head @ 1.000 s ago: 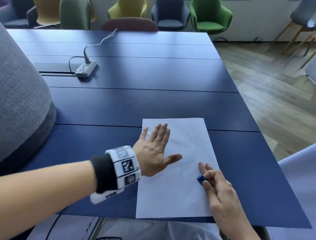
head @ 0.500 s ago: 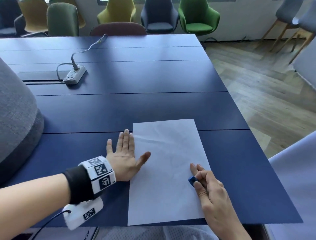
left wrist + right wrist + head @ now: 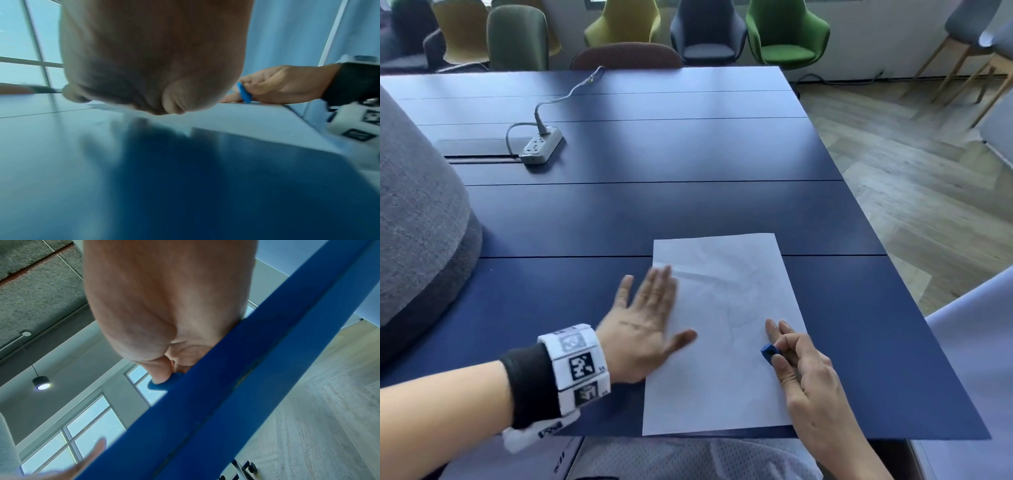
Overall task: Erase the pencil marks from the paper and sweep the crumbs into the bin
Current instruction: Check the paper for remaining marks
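A white sheet of paper (image 3: pixel 722 342) with faint pencil lines lies at the near edge of the dark blue table (image 3: pixel 654 212). My left hand (image 3: pixel 643 318) is flat with straight fingers, over the paper's left edge, thumb on the sheet. My right hand (image 3: pixel 801 363) rests on the paper's right side and pinches a small blue eraser (image 3: pixel 769 351), with two fingers stretched on the sheet. The eraser (image 3: pixel 244 93) also shows in the left wrist view, and the eraser (image 3: pixel 162 384) peeks past the table edge in the right wrist view. No bin is in view.
A white power strip (image 3: pixel 541 147) with its cable lies at the far left of the table. A grey upholstered shape (image 3: pixel 417 219) stands at the left. Several chairs (image 3: pixel 784 34) line the far side. Wooden floor (image 3: pixel 928 192) lies to the right.
My left hand slid left off the paper, then came back right onto its left edge. The right hand stays put with the eraser.
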`<move>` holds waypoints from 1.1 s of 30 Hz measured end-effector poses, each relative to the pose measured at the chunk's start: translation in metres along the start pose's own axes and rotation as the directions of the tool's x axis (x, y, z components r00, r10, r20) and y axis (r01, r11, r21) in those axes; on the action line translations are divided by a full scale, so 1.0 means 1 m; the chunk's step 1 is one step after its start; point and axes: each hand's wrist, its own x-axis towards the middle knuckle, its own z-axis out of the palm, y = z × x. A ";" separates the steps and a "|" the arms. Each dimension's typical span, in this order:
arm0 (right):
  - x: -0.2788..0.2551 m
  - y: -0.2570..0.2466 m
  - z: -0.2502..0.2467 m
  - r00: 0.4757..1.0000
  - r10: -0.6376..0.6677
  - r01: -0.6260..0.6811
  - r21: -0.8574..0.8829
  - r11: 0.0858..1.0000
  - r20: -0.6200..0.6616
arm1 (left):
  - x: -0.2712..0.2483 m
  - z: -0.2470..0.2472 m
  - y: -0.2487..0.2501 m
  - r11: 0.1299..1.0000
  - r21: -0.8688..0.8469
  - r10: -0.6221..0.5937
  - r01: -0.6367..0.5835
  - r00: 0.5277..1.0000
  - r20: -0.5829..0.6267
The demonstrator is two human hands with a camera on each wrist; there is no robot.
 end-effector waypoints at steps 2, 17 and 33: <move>0.001 -0.001 0.000 1.000 0.004 -0.004 0.014 1.000 -0.007 | 0.000 -0.001 0.029 0.986 0.006 0.164 -0.164 0.985 0.045; 0.002 0.009 -0.001 0.999 0.044 -0.044 -0.071 0.996 -0.005 | 0.109 -0.056 0.072 0.992 -0.098 0.080 -0.084 0.996 -0.044; 0.002 0.008 0.000 1.000 0.009 -0.009 -0.024 1.000 -0.018 | 0.053 -0.035 0.049 0.979 -0.204 -0.005 0.006 1.000 0.005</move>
